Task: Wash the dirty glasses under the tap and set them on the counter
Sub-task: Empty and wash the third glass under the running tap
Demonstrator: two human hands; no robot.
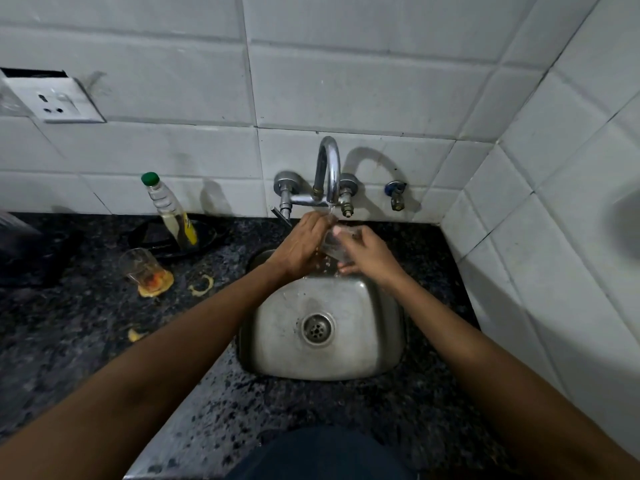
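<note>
A clear glass (335, 241) is tilted under the running chrome tap (329, 171), over the back of the steel sink (277, 344). My right hand (369, 256) grips the glass from the right side. My left hand (304, 245) is against the glass's left side, fingers curled at its rim under the water stream. Water drips from the glass into the sink. A second glass (140, 268) with orange residue stands on the dark counter (86, 341) to the left, in a yellowish puddle.
A bottle with a green cap (169, 209) leans in a black dish (207, 237) behind the dirty glass. Yellow spill marks (202, 285) dot the counter. A small valve (396, 195) sits right of the tap. Tiled walls close the back and right.
</note>
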